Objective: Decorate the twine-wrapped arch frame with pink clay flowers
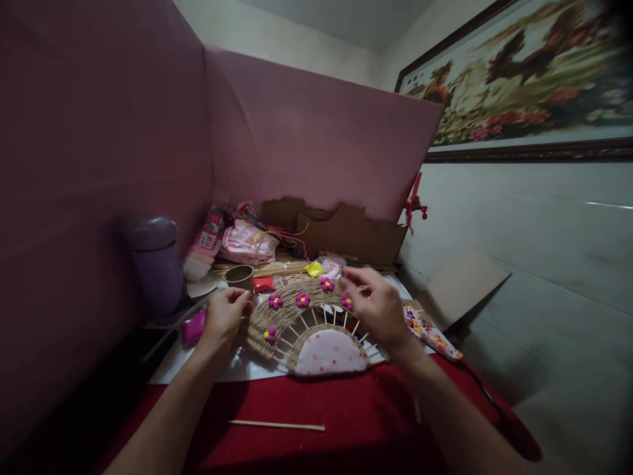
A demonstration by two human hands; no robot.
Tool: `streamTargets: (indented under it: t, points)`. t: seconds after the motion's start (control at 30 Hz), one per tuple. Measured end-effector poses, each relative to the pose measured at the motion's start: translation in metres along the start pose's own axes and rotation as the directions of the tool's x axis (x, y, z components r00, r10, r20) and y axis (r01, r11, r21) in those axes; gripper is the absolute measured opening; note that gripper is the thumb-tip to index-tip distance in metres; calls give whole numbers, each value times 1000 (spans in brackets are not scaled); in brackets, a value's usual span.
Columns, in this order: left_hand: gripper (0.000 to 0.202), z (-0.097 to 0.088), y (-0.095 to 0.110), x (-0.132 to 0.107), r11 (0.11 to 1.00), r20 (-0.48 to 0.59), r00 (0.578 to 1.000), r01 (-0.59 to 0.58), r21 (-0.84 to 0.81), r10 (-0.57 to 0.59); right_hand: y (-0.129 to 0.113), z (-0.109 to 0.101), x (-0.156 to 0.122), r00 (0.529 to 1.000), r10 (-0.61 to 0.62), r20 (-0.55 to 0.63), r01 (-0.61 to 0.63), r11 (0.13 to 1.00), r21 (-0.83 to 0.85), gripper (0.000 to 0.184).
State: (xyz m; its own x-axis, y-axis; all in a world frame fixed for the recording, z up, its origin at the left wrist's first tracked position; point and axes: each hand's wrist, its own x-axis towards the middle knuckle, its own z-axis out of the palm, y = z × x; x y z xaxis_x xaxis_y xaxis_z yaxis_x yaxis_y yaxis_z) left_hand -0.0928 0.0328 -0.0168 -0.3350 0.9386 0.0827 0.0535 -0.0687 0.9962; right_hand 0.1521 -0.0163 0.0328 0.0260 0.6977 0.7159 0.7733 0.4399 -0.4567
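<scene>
A half-round woven fan (277, 323) of twine and thin sticks lies in front of me, with magenta clay flowers (302, 299) along its band. White cloth with red dots (331, 353) covers its inner half circle. My left hand (225, 315) is closed in a pinch at the fan's left edge; whatever the fingertips hold is too small to name. Over the fan's right side, my right hand (378, 309) is also closed, slightly blurred, and hides part of the band. What is between its fingers cannot be made out.
A purple tumbler (157, 270) stands at the left, near a magenta clay packet (192, 328) and a brown tape roll (239, 277). Yellow clay (314, 268) and cardboard (346, 231) are behind the fan. A stick (277, 425) lies on the red cloth (267, 455). A flower-patterned object (435, 340) lies right.
</scene>
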Motion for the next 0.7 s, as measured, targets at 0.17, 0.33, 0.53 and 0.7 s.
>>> streamTargets:
  t: [0.17,0.33,0.53,0.7]
  points:
    - [37,0,2,-2,999,2,1000,25,36,-25,137,-40,85,877,353,-325,-461,807,-368,66]
    - [40,-1,3,-4,996,-21,997,69,55,-68,227,-52,125,827,453,-333,-556,748,-362,56]
    - [42,0,0,-7,984,-47,985,167,53,-165,266,-51,182,840,476,-261,-542,766,-346,53]
    - [48,1,4,-11,965,-32,964,263,-14,-264,299,-49,225,845,478,-239,-534,755,-380,54]
